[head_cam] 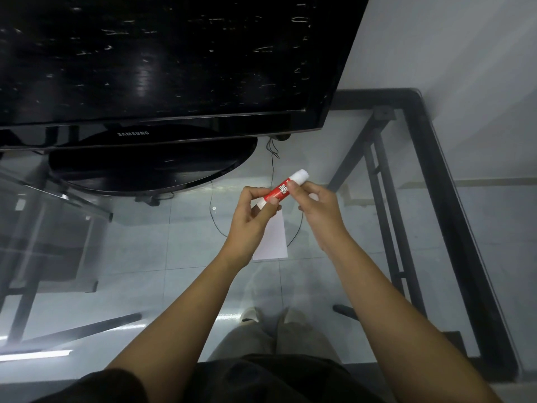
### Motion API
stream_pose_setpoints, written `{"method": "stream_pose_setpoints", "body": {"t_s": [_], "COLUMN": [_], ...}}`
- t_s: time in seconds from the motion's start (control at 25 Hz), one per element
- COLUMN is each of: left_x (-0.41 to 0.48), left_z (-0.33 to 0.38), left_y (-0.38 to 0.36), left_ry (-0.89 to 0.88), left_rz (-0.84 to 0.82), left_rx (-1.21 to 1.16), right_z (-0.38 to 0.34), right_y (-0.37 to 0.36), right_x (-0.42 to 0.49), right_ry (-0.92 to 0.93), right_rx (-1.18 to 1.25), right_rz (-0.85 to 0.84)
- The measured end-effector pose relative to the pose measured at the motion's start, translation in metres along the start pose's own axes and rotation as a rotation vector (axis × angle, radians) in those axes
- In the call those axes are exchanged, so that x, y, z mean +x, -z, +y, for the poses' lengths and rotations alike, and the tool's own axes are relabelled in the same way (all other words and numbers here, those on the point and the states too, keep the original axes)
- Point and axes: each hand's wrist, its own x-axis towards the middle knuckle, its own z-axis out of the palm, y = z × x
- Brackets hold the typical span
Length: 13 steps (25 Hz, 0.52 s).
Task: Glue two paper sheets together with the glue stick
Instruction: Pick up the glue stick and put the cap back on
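Observation:
Both hands hold a red glue stick (279,192) with white ends above the glass table. My left hand (255,209) pinches its lower white end. My right hand (315,203) grips the upper part of the red barrel, below the white cap (299,175), which points up and to the right. A white paper sheet (274,239) lies flat on the glass under my hands, partly hidden by my left wrist. I cannot tell whether it is one sheet or two stacked.
A large black television (162,59) on an oval stand (151,170) fills the far left of the glass table. The black metal table frame (436,175) runs along the right side. A thin cable (273,170) trails behind the paper. My feet show through the glass.

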Motion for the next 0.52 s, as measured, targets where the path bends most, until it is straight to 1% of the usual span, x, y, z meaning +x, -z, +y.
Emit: {"method": "stream_pose_setpoints", "body": {"t_s": [0.12, 0.16, 0.2, 0.24, 0.32, 0.36, 0.4, 0.44, 0.48, 0.52], "left_x": [0.000, 0.001, 0.002, 0.004, 0.009, 0.011, 0.012, 0.012, 0.011, 0.010], "left_z": [0.002, 0.003, 0.006, 0.010, 0.022, 0.027, 0.030, 0.032, 0.033, 0.033], "left_y": [-0.002, -0.003, -0.004, -0.003, 0.001, 0.004, 0.006, 0.007, 0.006, 0.003], "left_ry": [0.026, 0.064, 0.143, 0.267, 0.626, 0.759, 0.803, 0.765, 0.674, 0.566], "left_rz": [0.048, 0.052, 0.042, 0.023, -0.084, -0.131, -0.158, -0.163, -0.143, -0.105], "left_rx": [-0.143, -0.190, -0.263, -0.373, -0.674, -0.800, -0.872, -0.878, -0.822, -0.716], "right_z": [-0.004, -0.007, -0.009, -0.012, -0.015, -0.015, -0.015, -0.014, -0.014, -0.015], "right_y": [0.001, 0.002, 0.003, 0.004, 0.006, 0.006, 0.006, 0.006, 0.006, 0.006], "right_x": [0.001, 0.002, 0.003, 0.005, 0.007, 0.008, 0.008, 0.009, 0.009, 0.009], "right_ry": [0.028, 0.042, 0.055, 0.067, 0.081, 0.087, 0.093, 0.095, 0.096, 0.101], "right_rx": [0.063, 0.069, 0.070, 0.070, 0.067, 0.062, 0.059, 0.062, 0.072, 0.087], "right_rz": [0.001, -0.002, -0.010, -0.024, -0.066, -0.081, -0.084, -0.072, -0.050, -0.030]}}
